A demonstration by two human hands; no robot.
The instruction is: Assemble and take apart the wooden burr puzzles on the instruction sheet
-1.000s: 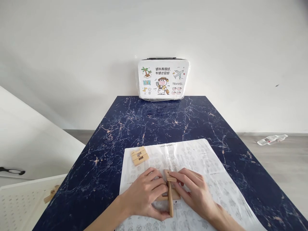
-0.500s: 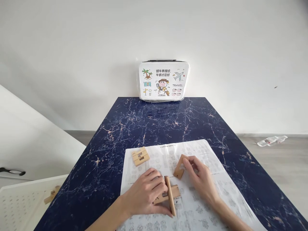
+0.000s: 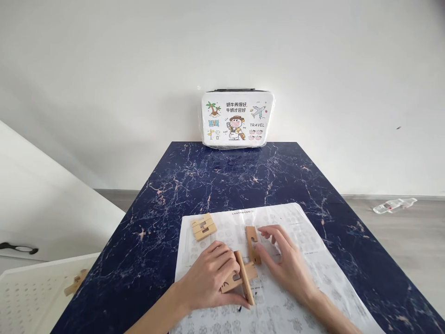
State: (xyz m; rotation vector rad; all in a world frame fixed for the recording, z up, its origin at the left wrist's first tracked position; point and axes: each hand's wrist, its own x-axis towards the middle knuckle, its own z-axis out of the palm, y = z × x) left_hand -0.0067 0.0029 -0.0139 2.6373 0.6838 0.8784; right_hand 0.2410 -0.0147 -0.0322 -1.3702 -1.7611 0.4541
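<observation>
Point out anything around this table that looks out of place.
A clear plastic item lies on the floor beyond the table's right side, like stray litter. A small dark mark above it stands out on the pale wall.

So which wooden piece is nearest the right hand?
The notched piece beside the right hand's thumb; the crossed pair is at the left hand, the flat block farther off.

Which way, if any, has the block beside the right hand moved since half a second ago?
Yes, left: the far end of the block was right of the heading printed on the sheet; now it sits roughly below the heading's right end.
</observation>
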